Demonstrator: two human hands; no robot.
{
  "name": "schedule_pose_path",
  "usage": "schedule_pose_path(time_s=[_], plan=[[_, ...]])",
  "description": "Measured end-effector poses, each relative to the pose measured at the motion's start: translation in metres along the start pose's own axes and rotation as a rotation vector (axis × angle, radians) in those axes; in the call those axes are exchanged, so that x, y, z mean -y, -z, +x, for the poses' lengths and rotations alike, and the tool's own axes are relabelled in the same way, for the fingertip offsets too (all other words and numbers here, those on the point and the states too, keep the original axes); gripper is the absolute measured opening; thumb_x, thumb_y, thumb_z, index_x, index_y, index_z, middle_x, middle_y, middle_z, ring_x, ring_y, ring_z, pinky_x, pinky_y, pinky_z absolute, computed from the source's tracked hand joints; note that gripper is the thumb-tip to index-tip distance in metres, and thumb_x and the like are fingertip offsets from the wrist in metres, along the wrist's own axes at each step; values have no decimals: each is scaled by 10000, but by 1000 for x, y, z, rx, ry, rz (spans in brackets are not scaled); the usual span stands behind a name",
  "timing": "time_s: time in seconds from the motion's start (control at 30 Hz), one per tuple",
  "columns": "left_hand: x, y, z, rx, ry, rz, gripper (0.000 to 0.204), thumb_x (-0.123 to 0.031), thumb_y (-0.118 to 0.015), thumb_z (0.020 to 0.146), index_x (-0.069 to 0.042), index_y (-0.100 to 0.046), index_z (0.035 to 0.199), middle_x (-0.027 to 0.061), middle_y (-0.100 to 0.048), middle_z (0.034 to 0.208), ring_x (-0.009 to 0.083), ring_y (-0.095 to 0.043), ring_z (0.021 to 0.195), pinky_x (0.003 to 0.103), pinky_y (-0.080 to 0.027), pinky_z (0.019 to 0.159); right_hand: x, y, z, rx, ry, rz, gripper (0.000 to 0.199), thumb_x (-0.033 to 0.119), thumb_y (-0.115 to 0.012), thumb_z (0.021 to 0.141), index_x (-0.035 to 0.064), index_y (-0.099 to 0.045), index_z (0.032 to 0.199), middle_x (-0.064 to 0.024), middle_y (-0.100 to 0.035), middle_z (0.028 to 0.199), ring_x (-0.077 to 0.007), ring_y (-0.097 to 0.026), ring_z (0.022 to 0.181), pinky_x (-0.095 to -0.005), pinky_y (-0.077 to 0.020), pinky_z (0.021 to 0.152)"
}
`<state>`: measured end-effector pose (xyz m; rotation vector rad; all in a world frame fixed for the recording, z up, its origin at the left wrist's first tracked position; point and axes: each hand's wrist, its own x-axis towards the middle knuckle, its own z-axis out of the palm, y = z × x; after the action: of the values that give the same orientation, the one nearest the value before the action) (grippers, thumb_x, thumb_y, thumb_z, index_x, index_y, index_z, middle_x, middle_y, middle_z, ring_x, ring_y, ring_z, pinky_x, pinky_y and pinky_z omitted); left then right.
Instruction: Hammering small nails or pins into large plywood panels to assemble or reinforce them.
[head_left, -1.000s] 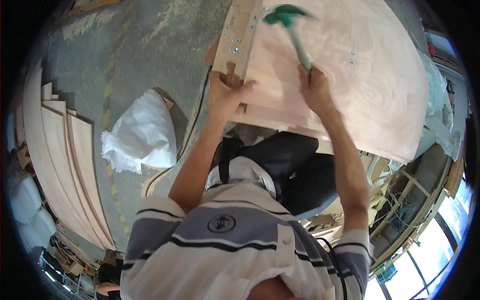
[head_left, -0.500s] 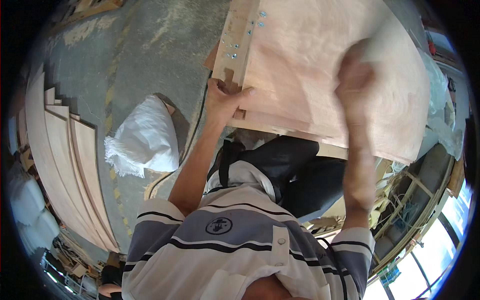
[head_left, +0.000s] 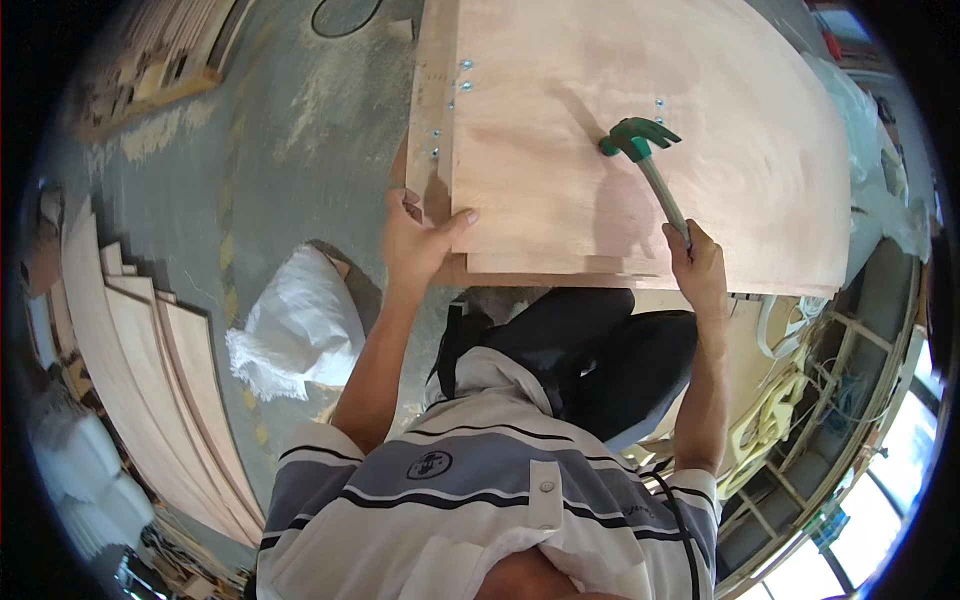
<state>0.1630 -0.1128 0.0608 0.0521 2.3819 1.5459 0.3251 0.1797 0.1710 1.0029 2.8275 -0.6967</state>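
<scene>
the right hand [head_left: 697, 268] is clamped around the lower end of the handle of a green-headed hammer [head_left: 650, 165], with the head resting on or just above the plywood sheet [head_left: 620, 120] at about 12 o'clock from that hand; contact between head and sheet cannot be confirmed from this view. the left hand [head_left: 415, 238] grips the near left corner of the sheet, thumb laid on top of the plywood and fingers curled over the wooden batten [head_left: 432, 110] that runs along the sheet's left edge. a row of screw or nail heads [head_left: 446, 100] shows along that batten, and two more fasteners sit just at 1 o'clock from the hammer head. on the concrete floor [head_left: 280, 150], a white sack [head_left: 295, 325] lies at 8 o'clock from the left hand, well apart from it. stacked curved plywood strips [head_left: 140, 370] lie further out at 8 o'clock. the person wears a striped shirt [head_left: 480, 500] and dark trousers.
</scene>
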Motion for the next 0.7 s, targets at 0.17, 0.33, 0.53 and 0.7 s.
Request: schedule_pose_path(time_s=[0.17,0.33,0.53,0.7], plan=[[-64,-46,-16,111,-487,259,351,-305,-709,765,-28,-538,896,114,-577,706,287,-591,655,381,-485,613,-13,-1,3,26,-61,156,256,201,-552,916,-43,-552,839,-244,-504,612,-385,-498,533,-400,-402,511],[-62,-87,5,444,-929,399,265,-247,-719,738,-64,-531,708,96,-544,653,278,-555,646,397,-451,602,-13,6,9,24,-19,205,291,222,-556,918,-45,-539,805,-213,-457,581,-265,-417,490,-372,-366,492],[-61,-82,7,483,-952,482,281,-296,-664,782,-57,-547,689,88,-559,669,273,-572,706,392,-455,679,96,54,39,-83,229,607,375,383,-524,945,62,-521,751,71,-389,597,-25,-330,519,-204,-254,453],[-52,-80,9,539,-889,498,297,-327,-627,809,-47,-579,724,91,-589,703,265,-591,766,367,-455,777,171,46,85,-453,739,770,330,313,-463,973,60,-522,769,50,-433,578,-24,-354,485,-189,-265,433]])
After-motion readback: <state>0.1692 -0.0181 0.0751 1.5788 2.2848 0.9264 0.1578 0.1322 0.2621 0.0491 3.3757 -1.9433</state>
